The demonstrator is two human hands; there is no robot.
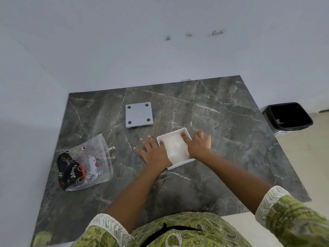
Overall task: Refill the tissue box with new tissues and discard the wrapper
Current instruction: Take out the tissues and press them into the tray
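Observation:
A white square tissue box [171, 134] lies open on the dark marble table [222, 132], with white tissues [175, 147] filling it. My left hand [154, 152] rests flat against the box's left side, thumb on the rim, fingers spread over the table. My right hand [198, 144] presses on the box's right side, with its thumb and a finger reaching into the tissues. The box's grey bottom plate [138, 114], with a dark pad at each corner, lies apart near the table's far side. A clear plastic wrapper [85, 163] with black and red print lies at the left.
A black waste bin [287, 115] stands on the floor to the right of the table. The table's far and left edges meet white walls. The front edge is close to my body.

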